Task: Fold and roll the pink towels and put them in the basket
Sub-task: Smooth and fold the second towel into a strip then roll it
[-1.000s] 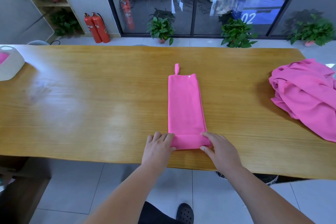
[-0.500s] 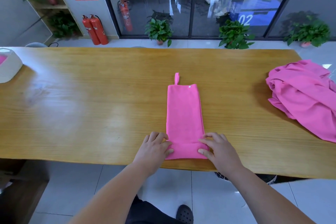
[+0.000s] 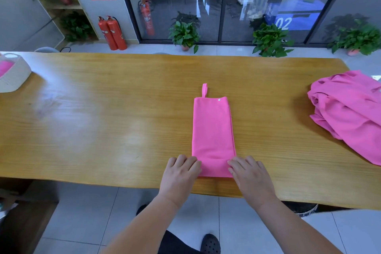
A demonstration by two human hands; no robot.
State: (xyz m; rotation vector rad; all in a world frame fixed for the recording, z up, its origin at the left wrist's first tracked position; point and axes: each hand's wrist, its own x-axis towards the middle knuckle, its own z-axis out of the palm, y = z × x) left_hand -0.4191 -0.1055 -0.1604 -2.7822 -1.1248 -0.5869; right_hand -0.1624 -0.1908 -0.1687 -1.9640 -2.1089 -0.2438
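A pink towel [image 3: 212,128] folded into a long narrow strip lies on the wooden table [image 3: 103,119], its hanging loop pointing away from me. Its near end is turned over into a small roll. My left hand [image 3: 179,173] grips the roll's left end and my right hand [image 3: 249,175] grips its right end, fingers bent over the top; the thumbs are hidden. A heap of unfolded pink towels [image 3: 348,113] lies at the table's right edge. The white woven basket [image 3: 14,78] stands at the far left with something pink inside.
The near table edge runs just under my wrists. Behind the table are potted plants [image 3: 185,35], red fire extinguishers [image 3: 112,33] and a glass wall. My dark shoe [image 3: 210,244] shows on the tiled floor below.
Both hands have turned the towel's near end over and pushed it slightly away from me, so the flat strip is a little shorter. The pile and the basket have not moved.
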